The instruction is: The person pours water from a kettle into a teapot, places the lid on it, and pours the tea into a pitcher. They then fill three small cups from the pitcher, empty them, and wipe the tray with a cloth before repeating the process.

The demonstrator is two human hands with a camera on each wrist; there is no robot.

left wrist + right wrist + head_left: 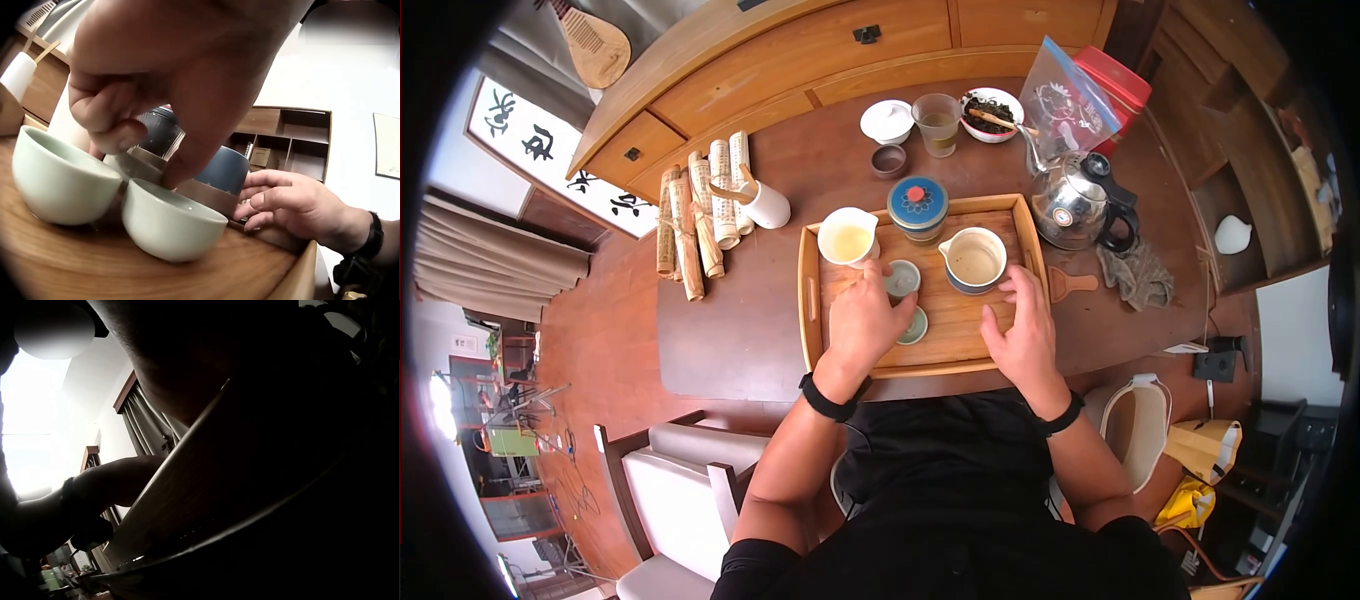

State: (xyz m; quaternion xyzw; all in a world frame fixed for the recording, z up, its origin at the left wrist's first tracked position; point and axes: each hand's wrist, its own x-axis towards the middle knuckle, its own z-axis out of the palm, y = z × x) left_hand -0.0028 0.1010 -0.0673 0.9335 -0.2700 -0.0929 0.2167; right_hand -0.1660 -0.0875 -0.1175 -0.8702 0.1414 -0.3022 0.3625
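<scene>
My left hand (862,318) reaches over the tray from the left. Its thumb and fingers pinch a small pale green cup (902,279); the left wrist view shows it behind two more green cups (65,181) (172,222). One of these cups (913,328) stands by the thumb in the head view. My right hand (1027,335), fingers loosely bent, is beside a spouted cup (977,258) with a blue lower part; whether it touches is unclear. A white spouted bowl (847,238) of yellow liquid is beyond the left hand. The right wrist view is mostly dark.
The wooden tray (950,368) also holds a blue lidded jar (918,204). Behind it are a glass (938,125), a small dark cup (889,161) and a bowl of leaves (991,114). A kettle (1072,205) and grey cloth (1138,277) stand right; scrolls (700,215) lie left.
</scene>
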